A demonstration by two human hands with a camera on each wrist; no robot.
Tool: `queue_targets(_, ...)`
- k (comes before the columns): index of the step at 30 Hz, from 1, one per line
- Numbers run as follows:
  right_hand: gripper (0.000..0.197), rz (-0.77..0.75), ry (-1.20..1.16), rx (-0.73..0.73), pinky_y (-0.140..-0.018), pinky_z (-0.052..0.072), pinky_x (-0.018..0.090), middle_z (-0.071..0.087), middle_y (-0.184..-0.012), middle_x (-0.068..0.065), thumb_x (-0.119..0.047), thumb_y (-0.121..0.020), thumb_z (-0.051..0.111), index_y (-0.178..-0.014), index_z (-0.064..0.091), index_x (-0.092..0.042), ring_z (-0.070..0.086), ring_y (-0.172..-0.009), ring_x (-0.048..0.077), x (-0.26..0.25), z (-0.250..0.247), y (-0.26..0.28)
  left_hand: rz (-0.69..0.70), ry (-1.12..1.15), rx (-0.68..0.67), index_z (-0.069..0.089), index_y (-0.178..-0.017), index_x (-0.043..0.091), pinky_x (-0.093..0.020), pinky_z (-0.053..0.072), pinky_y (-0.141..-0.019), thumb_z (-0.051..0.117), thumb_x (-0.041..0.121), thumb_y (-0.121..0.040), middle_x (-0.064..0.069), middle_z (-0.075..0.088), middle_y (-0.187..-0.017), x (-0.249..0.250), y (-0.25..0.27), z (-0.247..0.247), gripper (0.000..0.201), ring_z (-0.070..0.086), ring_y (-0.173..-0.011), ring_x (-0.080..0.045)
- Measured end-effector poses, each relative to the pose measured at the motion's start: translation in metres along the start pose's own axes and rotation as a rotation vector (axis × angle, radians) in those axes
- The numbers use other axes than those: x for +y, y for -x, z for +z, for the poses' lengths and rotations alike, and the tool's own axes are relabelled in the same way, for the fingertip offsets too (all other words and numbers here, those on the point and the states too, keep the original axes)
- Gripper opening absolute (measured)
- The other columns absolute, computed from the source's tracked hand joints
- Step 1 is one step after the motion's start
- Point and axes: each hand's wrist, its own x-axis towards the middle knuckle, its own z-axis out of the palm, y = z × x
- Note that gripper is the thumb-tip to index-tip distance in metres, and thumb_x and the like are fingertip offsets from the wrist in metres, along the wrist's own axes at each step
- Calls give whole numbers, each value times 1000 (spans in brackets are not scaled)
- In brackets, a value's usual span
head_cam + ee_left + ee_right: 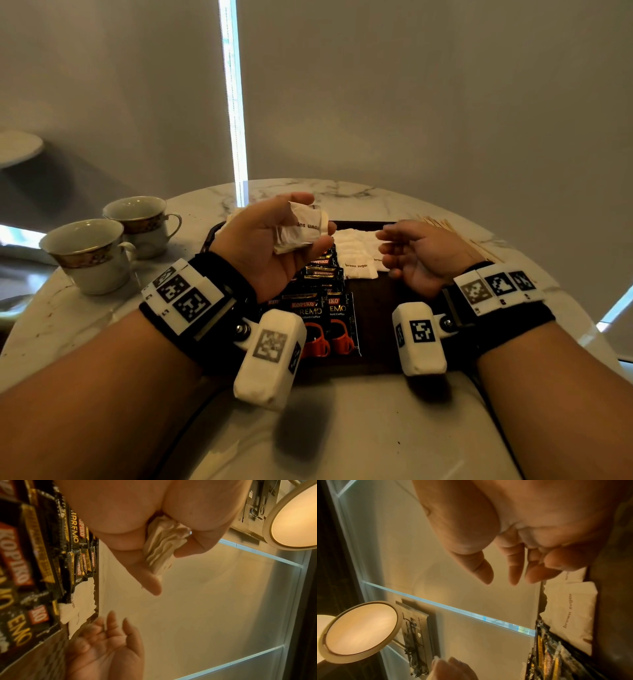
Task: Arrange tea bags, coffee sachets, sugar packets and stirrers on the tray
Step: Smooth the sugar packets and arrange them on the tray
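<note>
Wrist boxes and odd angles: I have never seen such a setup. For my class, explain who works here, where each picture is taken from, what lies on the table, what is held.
No machine here: a person works with bare hands. The white boxes strapped to the wrists appear to be cameras. The wide picture comes from a head camera; the other two look along each hand. On the marble table a dark tray holds black coffee sachets and white sugar packets; wooden stirrers lie beyond the right hand, two cups stand at the left. The left hand grips a bundle of brown sugar packets. The right hand is open and holds nothing.
</note>
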Motion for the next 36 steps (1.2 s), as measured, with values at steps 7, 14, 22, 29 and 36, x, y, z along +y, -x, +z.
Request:
queue_targets(7,32,-160,-43,-330,-53,38,24,63,-77,4,-29,-76,76,-96,61,-9,55,-61,13,-5,22,28,7,-84,-52,58,-111,12,-42,62,-64,44,-4,-94,-17,69,-100,-7,-1,3,27,73,-81,-32)
queue_targets(14,34,-259,-64,-268,-45,37,23,67,-71,4,-17,-70,72,-99,61,-3,53,-55,15,0,40,32,12,-119,-8,57,-106,14,-30,59,-55,56,-5,-92,-17,69,-99,-9,-4,2,23,72,-75,-28)
queue_targets(22,18,-240,-174,-188,-48,45,24,71,-76,7,-3,-91,62,-108,57,-3,64,-60,15,1,40,31,-1,-177,16,56,-99,11,-26,54,-48,55,-3,-94,-19,70,-94,-9,-2,3,15,69,-66,-24)
queue_targets(29,7,-274,-198,-133,-48,45,24,72,-71,5,-1,-93,58,-95,59,-7,65,-55,13,-2,40,27,-2,-204,38,59,-97,12,-25,49,-45,53,-3,-93,-17,67,-90,-7,-5,1,17,64,-64,-21)
queue_targets(36,5,-308,-224,-92,-52,46,26,70,-66,3,-6,-93,60,-89,62,-9,63,-56,13,-1,40,24,-29,-260,73,56,-110,14,-23,43,-45,75,25,-72,-14,65,-95,-7,-6,0,44,61,-62,-20)
